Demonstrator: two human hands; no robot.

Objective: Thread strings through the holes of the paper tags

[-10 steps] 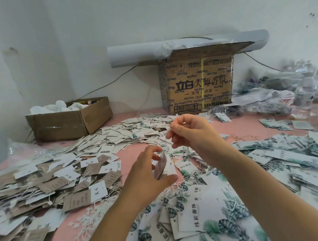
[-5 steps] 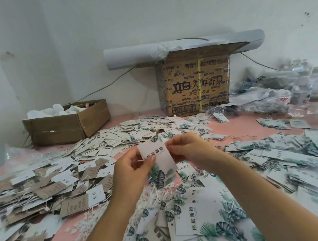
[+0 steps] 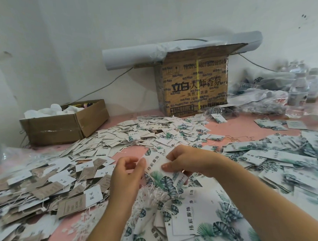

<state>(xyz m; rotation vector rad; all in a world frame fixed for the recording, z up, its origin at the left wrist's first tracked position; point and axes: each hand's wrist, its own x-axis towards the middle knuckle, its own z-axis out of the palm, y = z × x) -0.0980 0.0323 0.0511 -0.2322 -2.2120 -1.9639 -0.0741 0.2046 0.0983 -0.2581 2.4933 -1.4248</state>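
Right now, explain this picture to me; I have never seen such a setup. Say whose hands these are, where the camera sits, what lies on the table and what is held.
No machine: these are a person's two bare hands, filmed by one wide-angle camera worn on the head, looking forward and down. The left hand and the right hand each pinch an edge of one leaf-print paper tag above a pink table. Small white and brown tags are heaped on the left, larger leaf-print tags on the right, with loose white strings near the hands. At the back stand a printed cardboard box, a low open cardboard box and water bottles. Whether a string runs through the held tag is too fine to tell.
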